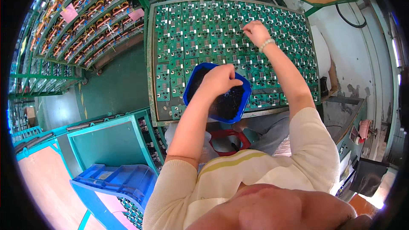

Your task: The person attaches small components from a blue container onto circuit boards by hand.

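Currently, on the bench: one large tray (152,59) with a pale raised rim, filled edge to edge with rows of small green circuit boards (204,30), each carrying grey and white parts.

Item, left hand (218,81): fingers curled downward and bunched over a blue plastic tray (243,106); whether they pinch anything cannot be told, as the fingertips are hidden behind the knuckles. The blue plastic tray sits on the near part of the board tray, overlapping several boards, its near corner reaching the front rim. It holds a heap of small black components (228,104), too fine to tell apart.

Item, right hand (257,32): stretched to the far rows of the board tray, fingertips pressed together and touching a board there; any part between them is too small to see. A pale beaded bracelet (266,44) circles the wrist.

Item, clothing: cream knitted sleeves, pushed up to the elbows.

Item, surroundings: to the left, green metal racks (81,21) holding tilted rows of boards with copper-coloured coils, and pink paper tags (69,12) among them. Lower left, a blue plastic crate (117,183) below a green shelf frame. Under the bench edge, near the person's lap, a red stool (228,141) shows in part.
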A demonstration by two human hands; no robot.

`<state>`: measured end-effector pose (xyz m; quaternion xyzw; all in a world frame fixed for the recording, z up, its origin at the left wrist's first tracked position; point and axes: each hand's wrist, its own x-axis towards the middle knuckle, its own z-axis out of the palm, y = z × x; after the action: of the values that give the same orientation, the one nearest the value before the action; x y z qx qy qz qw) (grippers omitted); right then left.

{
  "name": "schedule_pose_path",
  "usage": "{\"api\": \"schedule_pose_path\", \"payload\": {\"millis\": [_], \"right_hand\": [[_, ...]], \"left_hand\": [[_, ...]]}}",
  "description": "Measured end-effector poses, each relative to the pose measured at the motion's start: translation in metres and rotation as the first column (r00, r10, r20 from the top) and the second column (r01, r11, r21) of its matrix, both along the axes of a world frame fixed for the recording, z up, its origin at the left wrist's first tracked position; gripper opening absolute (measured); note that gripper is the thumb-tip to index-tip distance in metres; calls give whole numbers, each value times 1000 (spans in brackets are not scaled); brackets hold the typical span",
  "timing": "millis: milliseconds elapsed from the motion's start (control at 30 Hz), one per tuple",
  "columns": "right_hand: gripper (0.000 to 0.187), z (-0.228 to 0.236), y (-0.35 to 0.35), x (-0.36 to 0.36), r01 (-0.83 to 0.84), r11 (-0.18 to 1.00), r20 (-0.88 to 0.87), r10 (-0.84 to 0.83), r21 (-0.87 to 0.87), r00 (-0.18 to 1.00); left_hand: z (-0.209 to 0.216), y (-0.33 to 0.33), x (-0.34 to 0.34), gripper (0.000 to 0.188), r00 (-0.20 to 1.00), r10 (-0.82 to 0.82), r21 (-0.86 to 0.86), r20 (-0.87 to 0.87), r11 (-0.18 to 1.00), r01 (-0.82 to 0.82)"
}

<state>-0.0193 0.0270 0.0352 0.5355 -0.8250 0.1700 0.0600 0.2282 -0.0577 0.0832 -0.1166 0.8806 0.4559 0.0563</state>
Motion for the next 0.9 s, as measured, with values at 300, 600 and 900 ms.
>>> {"api": "schedule_pose_path", "payload": {"millis": [300,600,900], "right_hand": [[11,-18,-16,-7,70,972,-32,-65,224,997],[10,-23,-22,-10,92,946,-66,-75,310,995],[10,-33,-9,2,192,975,-86,-184,108,979]], "left_hand": [[4,11,13,36,944,-82,-285,319,942,178],[-11,29,10,23,908,-125,-342,399,899,275],[-7,26,11,17,884,-164,-312,437,894,321]]}}
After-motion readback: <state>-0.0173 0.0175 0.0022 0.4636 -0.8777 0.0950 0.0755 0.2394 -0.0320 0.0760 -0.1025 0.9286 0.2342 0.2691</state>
